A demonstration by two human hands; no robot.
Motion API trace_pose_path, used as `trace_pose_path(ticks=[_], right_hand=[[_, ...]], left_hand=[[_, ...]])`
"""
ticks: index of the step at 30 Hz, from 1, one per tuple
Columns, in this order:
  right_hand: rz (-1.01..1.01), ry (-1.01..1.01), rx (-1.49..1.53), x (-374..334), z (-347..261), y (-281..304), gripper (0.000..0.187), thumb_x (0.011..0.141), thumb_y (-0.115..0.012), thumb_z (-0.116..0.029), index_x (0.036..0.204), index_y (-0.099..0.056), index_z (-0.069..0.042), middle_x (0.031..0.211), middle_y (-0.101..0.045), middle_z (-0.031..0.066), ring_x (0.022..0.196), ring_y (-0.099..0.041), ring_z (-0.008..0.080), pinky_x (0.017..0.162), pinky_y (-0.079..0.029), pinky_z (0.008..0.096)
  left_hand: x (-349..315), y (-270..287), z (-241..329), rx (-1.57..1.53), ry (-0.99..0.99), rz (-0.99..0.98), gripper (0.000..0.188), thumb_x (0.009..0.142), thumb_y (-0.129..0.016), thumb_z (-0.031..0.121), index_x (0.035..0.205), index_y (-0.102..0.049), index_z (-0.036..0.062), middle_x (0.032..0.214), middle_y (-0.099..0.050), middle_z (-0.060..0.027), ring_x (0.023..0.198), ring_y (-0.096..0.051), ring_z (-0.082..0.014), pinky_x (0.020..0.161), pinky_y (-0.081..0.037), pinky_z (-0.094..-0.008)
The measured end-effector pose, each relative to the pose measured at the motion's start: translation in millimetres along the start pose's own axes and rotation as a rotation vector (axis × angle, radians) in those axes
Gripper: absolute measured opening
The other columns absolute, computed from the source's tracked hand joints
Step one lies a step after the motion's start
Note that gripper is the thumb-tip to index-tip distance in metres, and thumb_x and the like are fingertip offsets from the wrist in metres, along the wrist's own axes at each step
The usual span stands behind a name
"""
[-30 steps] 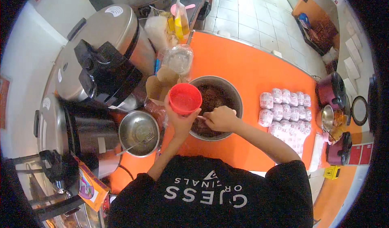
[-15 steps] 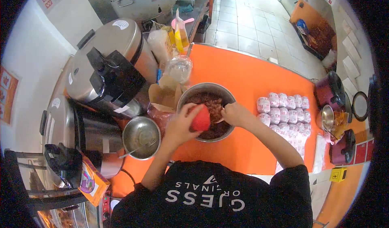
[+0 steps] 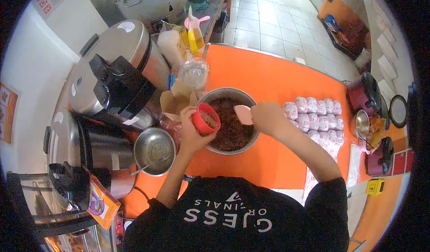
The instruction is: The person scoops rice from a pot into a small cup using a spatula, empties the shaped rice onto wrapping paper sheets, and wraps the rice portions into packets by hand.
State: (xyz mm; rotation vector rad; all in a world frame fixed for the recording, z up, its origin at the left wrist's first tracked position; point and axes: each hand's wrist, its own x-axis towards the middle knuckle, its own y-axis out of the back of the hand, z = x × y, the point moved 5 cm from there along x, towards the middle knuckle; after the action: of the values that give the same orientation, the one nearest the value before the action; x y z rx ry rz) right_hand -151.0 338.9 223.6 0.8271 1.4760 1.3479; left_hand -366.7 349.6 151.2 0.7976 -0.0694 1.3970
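Note:
A steel pot of dark reddish-brown rice stands on the orange counter in front of me. My left hand is closed round a small red cup, tilted over the pot's left side with some of the rice inside it. Closed at the pot's right rim, my right hand grips a pale pink rice paddle. The paddle's blade is over the rice and its handle is hidden in my fist.
Rows of small wrapped packets lie to the right. At the left are a steel bowl with a fork, an open brown paper box and large rice cookers. Clear plastic lids sit behind the box.
The red cup has shifted left and tipped, so its opening and the rice in it now show. The paddle has come up out of the rice, its blade now bare.

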Motion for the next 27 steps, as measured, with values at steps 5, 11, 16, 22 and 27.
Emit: trace_pose_path(ticks=[5, 11, 16, 22, 27], right_hand=[[-0.156, -0.091, 0.014, 50, 14, -102, 0.019, 0.083, -0.055, -0.015, 0.091, -0.070, -0.009, 0.083, -0.069, 0.0160, 0.077, -0.069, 0.0309, 0.066, -0.056, 0.0417], [-0.230, 0.097, 0.154, 53, -40, -67, 0.025, 0.088, -0.050, -0.022, 0.086, -0.071, -0.007, 0.082, -0.068, 0.0178, 0.075, -0.068, 0.0329, 0.067, -0.056, 0.0440], [-0.159, 0.147, 0.297, 48, -48, -92, 0.033, 0.089, -0.048, -0.028, 0.078, -0.069, -0.005, 0.073, -0.066, 0.0196, 0.068, -0.066, 0.0363, 0.063, -0.055, 0.0471], [-0.165, 0.247, 0.325, 35, -55, -94, 0.031, 0.084, -0.050, -0.031, 0.080, -0.069, -0.007, 0.075, -0.066, 0.0210, 0.069, -0.066, 0.0376, 0.066, -0.054, 0.0488], [-0.118, 0.239, 0.382, 26, -48, -80, 0.031, 0.085, -0.050, -0.034, 0.086, -0.068, -0.009, 0.077, -0.066, 0.0204, 0.071, -0.065, 0.0394, 0.068, -0.054, 0.0496]], left_hand=[[13, -22, -2, -0.069, 0.014, 0.180, 0.089, 0.056, -0.088, 0.017, 0.123, -0.031, 0.0042, 0.124, -0.037, -0.0161, 0.118, -0.041, -0.0309, 0.101, -0.036, -0.0413], [-2, -18, -19, -0.082, 0.054, 0.354, 0.094, 0.057, -0.088, 0.019, 0.127, -0.028, 0.0035, 0.129, -0.034, -0.0180, 0.122, -0.037, -0.0316, 0.104, -0.031, -0.0433], [1, -19, -10, -0.067, 0.053, 0.334, 0.096, 0.058, -0.088, 0.020, 0.129, -0.027, 0.0025, 0.130, -0.032, -0.0185, 0.123, -0.036, -0.0317, 0.106, -0.030, -0.0438], [3, -17, -5, -0.015, 0.054, 0.301, 0.095, 0.060, -0.087, 0.020, 0.130, -0.026, 0.0017, 0.131, -0.032, -0.0187, 0.123, -0.037, -0.0325, 0.105, -0.031, -0.0438], [0, -14, -13, -0.177, 0.035, 0.282, 0.100, 0.061, -0.086, 0.016, 0.136, -0.021, 0.0031, 0.136, -0.029, -0.0157, 0.127, -0.035, -0.0298, 0.107, -0.032, -0.0428]])
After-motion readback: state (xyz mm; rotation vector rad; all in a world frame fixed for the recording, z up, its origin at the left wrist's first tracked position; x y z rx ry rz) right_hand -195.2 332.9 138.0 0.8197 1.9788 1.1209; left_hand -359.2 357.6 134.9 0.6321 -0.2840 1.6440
